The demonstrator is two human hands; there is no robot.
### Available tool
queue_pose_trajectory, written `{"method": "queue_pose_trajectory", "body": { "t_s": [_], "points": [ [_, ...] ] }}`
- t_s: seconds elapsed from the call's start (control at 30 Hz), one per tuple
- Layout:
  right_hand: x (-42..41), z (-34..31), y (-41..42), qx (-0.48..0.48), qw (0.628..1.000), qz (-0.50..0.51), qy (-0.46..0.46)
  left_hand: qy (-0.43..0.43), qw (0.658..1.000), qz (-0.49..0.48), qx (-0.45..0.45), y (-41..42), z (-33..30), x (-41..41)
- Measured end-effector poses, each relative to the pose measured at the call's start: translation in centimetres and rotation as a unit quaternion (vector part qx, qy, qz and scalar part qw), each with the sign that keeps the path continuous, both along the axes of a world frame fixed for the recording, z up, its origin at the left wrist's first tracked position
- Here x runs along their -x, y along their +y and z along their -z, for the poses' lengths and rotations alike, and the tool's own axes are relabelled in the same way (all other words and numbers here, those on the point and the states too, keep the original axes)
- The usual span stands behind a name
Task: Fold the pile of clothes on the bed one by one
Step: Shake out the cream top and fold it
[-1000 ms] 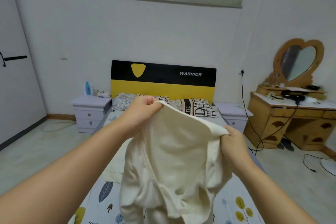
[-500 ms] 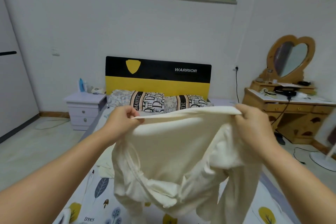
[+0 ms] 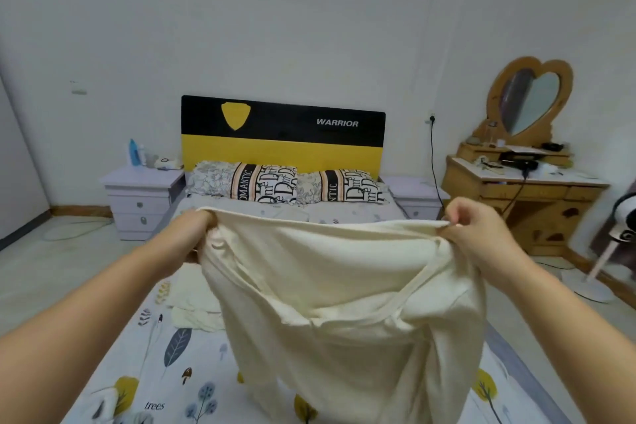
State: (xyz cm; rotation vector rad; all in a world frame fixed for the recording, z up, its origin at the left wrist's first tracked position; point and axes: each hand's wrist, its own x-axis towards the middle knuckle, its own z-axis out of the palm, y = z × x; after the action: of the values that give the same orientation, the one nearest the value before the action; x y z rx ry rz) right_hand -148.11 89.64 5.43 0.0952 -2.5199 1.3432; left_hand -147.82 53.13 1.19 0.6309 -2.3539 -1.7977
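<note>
A cream garment point(image 3: 344, 286) hangs in the air over the bed point(image 3: 144, 365), stretched wide by its top edge. My left hand point(image 3: 198, 234) grips the left corner of that edge. My right hand point(image 3: 471, 227) pinches the right corner. The cloth's lower part droops in folds and hides the middle of the bed. More cream clothes point(image 3: 194, 299) lie in a low pile on the leaf-print sheet, just left of the hanging garment.
Two patterned pillows point(image 3: 261, 182) lean at the black and yellow headboard point(image 3: 282, 134). White nightstands point(image 3: 141, 196) flank the bed. A wooden dresser with a heart mirror point(image 3: 530, 96) and a standing fan point(image 3: 619, 234) are at the right.
My hands have moved apart and pulled the garment's top edge out from a bunch into a wide straight line. The garment now hangs flatter and lower.
</note>
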Motion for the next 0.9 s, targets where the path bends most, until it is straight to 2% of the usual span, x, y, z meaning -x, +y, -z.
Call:
{"method": "queue_pose_trajectory", "body": {
  "t_s": [0.13,0.27,0.37,0.47,0.53,0.57,0.67,0.73,0.8,0.9],
  "points": [
    [-0.3,2.0,0.0,-0.042,0.995,-0.071,-0.059,0.003,0.999,0.020,0.050,0.2,-1.8,0.4],
    [-0.3,3.4,0.1,-0.175,0.969,-0.143,-0.096,-0.017,0.997,0.043,0.060,-0.2,-2.7,0.3],
    [0.0,4.5,0.2,-0.353,0.920,-0.132,-0.104,-0.015,0.997,0.042,0.069,-0.7,-2.9,0.0],
    [0.2,5.3,0.4,-0.407,0.907,-0.099,-0.046,-0.024,0.995,0.070,0.069,-1.0,-2.8,-0.5],
    [0.5,5.5,0.7,-0.392,0.917,-0.079,-0.017,-0.034,0.991,0.111,0.066,-1.3,-2.8,-1.1],
    [0.7,5.4,0.9,-0.348,0.936,-0.056,-0.003,-0.038,0.988,0.140,0.055,-1.5,-2.8,-1.4],
    [0.8,4.1,1.7,-0.112,0.993,0.025,0.000,-0.056,0.975,0.216,0.001,-2.2,-2.7,-2.2],
    [0.7,3.3,1.9,-0.001,0.999,0.041,-0.006,-0.057,0.968,0.242,0.021,-2.6,-2.3,-2.4],
    [0.6,3.1,1.8,0.007,0.998,0.062,0.012,-0.040,0.967,0.241,0.072,-2.5,-1.7,-2.4],
    [-0.1,3.6,1.3,-0.059,0.993,0.091,0.052,0.038,0.964,0.178,0.192,-2.3,-0.6,-2.4]
  ]
}}
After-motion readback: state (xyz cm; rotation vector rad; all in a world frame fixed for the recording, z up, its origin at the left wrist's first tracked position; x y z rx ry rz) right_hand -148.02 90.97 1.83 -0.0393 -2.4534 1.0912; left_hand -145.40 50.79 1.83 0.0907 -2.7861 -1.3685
